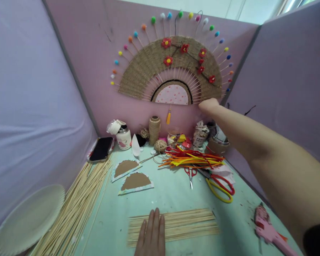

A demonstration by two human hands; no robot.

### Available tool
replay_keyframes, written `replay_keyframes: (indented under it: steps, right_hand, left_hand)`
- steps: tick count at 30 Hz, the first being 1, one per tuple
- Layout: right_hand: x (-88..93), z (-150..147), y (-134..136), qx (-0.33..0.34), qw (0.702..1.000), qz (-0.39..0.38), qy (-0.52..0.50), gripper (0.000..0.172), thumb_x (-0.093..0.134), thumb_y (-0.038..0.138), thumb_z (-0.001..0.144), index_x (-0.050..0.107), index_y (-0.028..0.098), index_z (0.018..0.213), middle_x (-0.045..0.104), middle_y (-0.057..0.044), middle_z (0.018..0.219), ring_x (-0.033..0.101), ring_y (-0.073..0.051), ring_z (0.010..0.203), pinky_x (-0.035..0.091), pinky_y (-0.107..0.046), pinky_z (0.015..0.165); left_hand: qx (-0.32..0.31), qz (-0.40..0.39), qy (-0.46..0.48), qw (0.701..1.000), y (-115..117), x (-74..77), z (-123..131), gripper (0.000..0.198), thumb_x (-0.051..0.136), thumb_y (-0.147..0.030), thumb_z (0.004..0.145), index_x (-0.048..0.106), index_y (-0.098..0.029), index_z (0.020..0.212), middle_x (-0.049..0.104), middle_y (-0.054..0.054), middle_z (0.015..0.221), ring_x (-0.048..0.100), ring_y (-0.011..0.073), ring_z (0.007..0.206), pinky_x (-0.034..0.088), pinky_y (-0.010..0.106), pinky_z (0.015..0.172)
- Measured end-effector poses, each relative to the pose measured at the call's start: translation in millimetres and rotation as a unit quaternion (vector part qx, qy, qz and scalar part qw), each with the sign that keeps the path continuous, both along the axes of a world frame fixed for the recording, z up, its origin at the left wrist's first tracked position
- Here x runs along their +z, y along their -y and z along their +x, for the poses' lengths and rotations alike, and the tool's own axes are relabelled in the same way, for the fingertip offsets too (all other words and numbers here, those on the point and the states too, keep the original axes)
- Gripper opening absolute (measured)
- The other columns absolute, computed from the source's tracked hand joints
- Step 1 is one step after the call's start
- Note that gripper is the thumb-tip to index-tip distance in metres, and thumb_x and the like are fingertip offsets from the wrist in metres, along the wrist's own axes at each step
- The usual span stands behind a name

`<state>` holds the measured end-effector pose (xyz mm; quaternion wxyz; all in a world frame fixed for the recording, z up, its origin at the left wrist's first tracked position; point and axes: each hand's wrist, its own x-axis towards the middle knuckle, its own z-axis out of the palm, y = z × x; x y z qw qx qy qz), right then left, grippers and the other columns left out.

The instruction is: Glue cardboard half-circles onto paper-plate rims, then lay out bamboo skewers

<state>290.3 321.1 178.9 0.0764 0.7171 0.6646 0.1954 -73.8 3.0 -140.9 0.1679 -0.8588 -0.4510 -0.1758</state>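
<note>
My left hand (pixel 151 234) lies flat on a row of pale thin sticks (pixel 186 224) at the front of the table, its fingers stretched out. My right arm reaches forward, with my right hand (pixel 209 105) at the lower right edge of a large woven fan (pixel 146 67) on the back wall. The fingers of that hand are mostly hidden or too unclear to read. Red flowers, a brown branch and colored pompoms on sticks decorate the fan. A yellow tassel (pixel 169 116) hangs below it.
Long sticks (pixel 80 199) and a white plate (pixel 29 220) lie left, near a phone (pixel 101 149). Two cardboard half-circles (pixel 136 181), colored pipe cleaners (pixel 192 158), scissors (pixel 221 185) and twine (pixel 154 131) lie farther back. A pink glue gun (pixel 269 229) is at right.
</note>
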Motion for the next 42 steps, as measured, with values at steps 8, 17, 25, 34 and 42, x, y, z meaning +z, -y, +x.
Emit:
replay_keyframes:
  steps: [8,17,25,34,42]
  right_hand:
    - [13.0,-44,121,0.064,0.985,0.157,-0.043,0.03,0.04,0.011,0.09,0.065,0.004,0.105,0.065,-0.023,0.11,0.057,-0.03,0.109,0.04,-0.037,0.083]
    - [-108.4,-120,286,0.076,0.671,0.066,-0.734,0.021,0.066,0.04,0.074,0.06,0.02,0.077,0.064,0.0,0.066,0.061,-0.015,0.063,0.05,-0.03,0.063]
    - [-185.2,-190,344,0.012,0.462,-0.152,-0.874,0.032,0.07,0.048,0.072,0.057,0.02,0.078,0.065,-0.001,0.07,0.065,-0.016,0.065,0.054,-0.032,0.068]
    - [-202.2,-179,319,0.318,0.874,-0.099,-0.355,0.084,0.067,0.054,0.077,0.036,0.016,0.145,0.033,-0.019,0.152,0.026,-0.034,0.142,0.027,-0.053,0.114]
    - [-227.0,-193,309,0.332,0.884,-0.179,-0.276,0.076,0.051,0.055,0.088,0.031,0.014,0.149,0.028,-0.014,0.155,0.023,-0.028,0.144,0.026,-0.049,0.115]
  left_hand:
    - [-0.005,-0.286,-0.002,0.958,11,59.9,2,0.099,0.051,-0.07,0.075,0.022,-0.011,0.15,0.013,0.015,0.156,0.014,0.0342,0.145,0.022,0.049,0.116]
    - [-0.027,-0.293,0.126,0.947,15,102.9,14,0.091,0.055,-0.06,0.08,0.025,-0.011,0.15,0.013,0.015,0.158,0.008,0.0316,0.147,0.01,0.054,0.118]
    - [0.011,-0.422,0.546,0.724,14,144.4,6,0.038,0.042,-0.047,0.091,0.06,-0.014,0.097,0.068,0.012,0.103,0.065,0.0198,0.096,0.053,0.035,0.085]
    - [0.322,-0.282,0.209,0.879,-16,186.5,-86,0.029,0.048,-0.034,0.088,0.059,-0.017,0.108,0.069,0.006,0.074,0.065,0.0202,0.072,0.046,0.03,0.07]
    - [0.337,-0.277,0.081,0.896,-13,147.4,-60,0.032,0.038,-0.031,0.093,0.058,-0.018,0.114,0.071,0.011,0.091,0.066,0.0247,0.087,0.041,0.03,0.07]
